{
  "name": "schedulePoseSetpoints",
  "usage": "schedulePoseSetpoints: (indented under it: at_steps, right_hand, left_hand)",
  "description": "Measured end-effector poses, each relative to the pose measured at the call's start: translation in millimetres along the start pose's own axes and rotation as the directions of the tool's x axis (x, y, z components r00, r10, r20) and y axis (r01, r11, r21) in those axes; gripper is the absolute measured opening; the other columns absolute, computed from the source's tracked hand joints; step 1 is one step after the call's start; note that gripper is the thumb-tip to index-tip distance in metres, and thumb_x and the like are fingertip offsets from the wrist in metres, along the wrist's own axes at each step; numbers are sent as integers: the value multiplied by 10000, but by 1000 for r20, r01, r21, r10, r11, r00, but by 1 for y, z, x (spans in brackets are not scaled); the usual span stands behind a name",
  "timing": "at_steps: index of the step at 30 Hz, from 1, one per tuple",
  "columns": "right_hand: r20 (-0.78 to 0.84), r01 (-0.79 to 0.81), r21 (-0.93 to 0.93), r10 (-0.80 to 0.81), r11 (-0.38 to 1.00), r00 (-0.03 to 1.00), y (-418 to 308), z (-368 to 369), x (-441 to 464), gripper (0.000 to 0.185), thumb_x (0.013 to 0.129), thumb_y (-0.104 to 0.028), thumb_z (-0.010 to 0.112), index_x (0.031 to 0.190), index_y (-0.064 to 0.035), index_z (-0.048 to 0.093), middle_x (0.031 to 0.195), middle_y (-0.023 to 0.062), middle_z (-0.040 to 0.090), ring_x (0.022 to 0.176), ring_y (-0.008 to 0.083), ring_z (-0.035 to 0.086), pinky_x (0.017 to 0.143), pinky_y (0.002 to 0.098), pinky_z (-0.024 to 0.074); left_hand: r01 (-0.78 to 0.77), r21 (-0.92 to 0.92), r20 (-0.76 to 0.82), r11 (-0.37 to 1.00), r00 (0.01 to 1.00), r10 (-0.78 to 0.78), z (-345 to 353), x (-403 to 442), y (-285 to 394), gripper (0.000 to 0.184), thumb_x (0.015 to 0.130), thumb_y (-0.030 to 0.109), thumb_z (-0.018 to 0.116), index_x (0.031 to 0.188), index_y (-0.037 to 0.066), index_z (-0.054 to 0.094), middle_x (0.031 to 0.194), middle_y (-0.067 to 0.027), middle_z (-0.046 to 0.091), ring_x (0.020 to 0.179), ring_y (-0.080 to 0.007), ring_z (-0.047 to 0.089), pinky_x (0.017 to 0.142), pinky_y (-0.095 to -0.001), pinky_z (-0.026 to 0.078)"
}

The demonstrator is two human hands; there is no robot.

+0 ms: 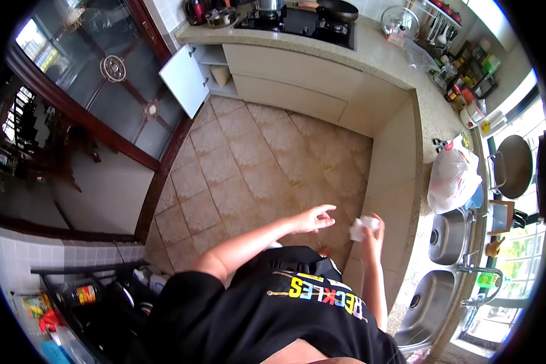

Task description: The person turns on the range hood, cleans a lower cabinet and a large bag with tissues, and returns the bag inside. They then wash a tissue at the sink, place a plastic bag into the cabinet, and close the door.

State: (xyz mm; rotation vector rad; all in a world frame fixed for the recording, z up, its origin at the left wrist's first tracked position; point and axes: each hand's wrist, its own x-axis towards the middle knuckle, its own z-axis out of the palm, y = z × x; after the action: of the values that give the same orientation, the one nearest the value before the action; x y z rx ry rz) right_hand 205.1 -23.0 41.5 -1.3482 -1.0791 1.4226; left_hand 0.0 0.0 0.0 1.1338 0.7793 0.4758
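Note:
My right hand is closed around a crumpled white wad, which looks like tissue or a thin cloth. It is held over the floor beside the lower cabinets on the right. My left hand reaches out in front of my body with its fingers extended and nothing in them. A gap separates the two hands. Below them is the tiled floor.
Ahead, a cabinet door stands open under the counter with the gas stove. On the right counter are a white plastic bag and a double sink. A black rack stands behind on the left, near glass sliding doors.

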Motion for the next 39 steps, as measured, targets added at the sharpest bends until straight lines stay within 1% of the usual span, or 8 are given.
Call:
schedulePoseSetpoints:
  at_steps: [11,14,16,20,22,25,26,39]
  right_hand:
    - [720,694,-372,-280,616,635,-61,192,129,755,812,-92,579,1395,-129,101,1373,186,243,1236,285,332,992,347,322]
    - [701,-330,-107,307,938,644,-54,177,204,609,793,-175,612,1323,-88,324,1168,161,514,1010,223,554,902,342,417]
    - [619,373,-699,255,610,743,-38,168,264,423,829,-187,567,1232,-107,467,1054,114,590,962,167,575,817,335,459]
    - [722,722,-690,19,-50,692,-46,157,349,327,828,-193,552,1146,-121,552,934,95,633,824,146,615,719,321,481]
    - [603,150,-580,299,801,740,-70,175,401,263,794,-206,568,1034,-106,613,807,115,641,689,184,626,654,339,484]
    - [634,589,-722,7,362,773,-141,213,441,180,790,-209,592,856,-49,644,724,124,633,640,182,613,623,316,481]
    - [625,515,-531,-99,673,774,-159,240,488,194,773,-221,623,741,-30,633,663,121,617,611,175,597,598,310,475]
    - [689,833,-420,-471,360,551,-385,390,652,305,787,-59,525,1091,-46,536,755,149,611,701,275,610,646,325,478]
  left_hand:
    - [-431,-657,-593,618,802,-72,-170,-73,0,320,856,213,539,1143,81,489,1086,-81,567,954,-225,575,777,-384,503]
    - [-505,-699,-634,506,766,-112,-229,-83,-18,291,859,216,523,1110,70,522,1048,-97,585,895,-226,586,755,-370,501]
    - [-587,-696,-687,413,712,-144,-272,-88,-41,311,857,234,500,1106,49,522,1024,-103,594,889,-236,584,755,-376,492]
    - [-788,-541,-841,293,504,-197,-342,-108,-73,262,856,230,433,1040,84,548,940,-54,604,828,-197,584,757,-382,493]
    - [-816,-530,-845,230,488,-217,-380,-104,-71,246,845,260,420,972,106,563,844,-20,603,773,-174,581,644,-366,497]
    - [-842,-510,-827,173,425,-369,-412,-102,-38,227,847,258,426,961,123,569,844,-16,611,742,-179,586,615,-357,496]
    - [-861,-478,-826,176,372,-423,-446,-93,-26,220,847,257,433,960,125,569,851,-18,612,741,-180,588,611,-354,498]
    - [-763,-544,-839,350,493,-229,-718,-31,90,211,840,228,460,976,99,557,898,-31,599,767,-176,582,617,-330,500]
